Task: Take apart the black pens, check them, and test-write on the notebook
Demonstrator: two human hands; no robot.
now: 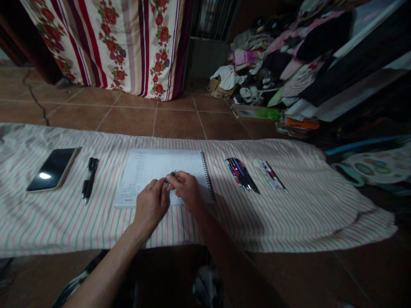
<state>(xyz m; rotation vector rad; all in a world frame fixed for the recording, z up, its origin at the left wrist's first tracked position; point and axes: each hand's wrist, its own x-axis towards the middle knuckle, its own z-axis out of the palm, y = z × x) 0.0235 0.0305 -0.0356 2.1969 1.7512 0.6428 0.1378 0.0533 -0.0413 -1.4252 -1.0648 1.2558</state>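
Note:
My left hand (152, 201) and my right hand (185, 188) meet over the lower middle of a spiral notebook (160, 164). Between their closed fingertips is a short, dark, pen-like piece (172, 173); most of it is hidden by the fingers, so its exact kind does not show. The notebook lies with a printed white sheet facing up and its black coil on the right. To its right rest a row of dark and purple pens (240, 174) and a smaller group of pale and dark pens (272, 175). Black pens (89, 179) lie on the left.
A smartphone (54, 170) lies at the left on the striped cloth (289, 218) covering the low table. Beyond it are a tiled floor (128, 113) and a flowered curtain (135, 47). Clothes and boxes (221, 87) are heaped at the back right, near a blue-edged item (369, 164).

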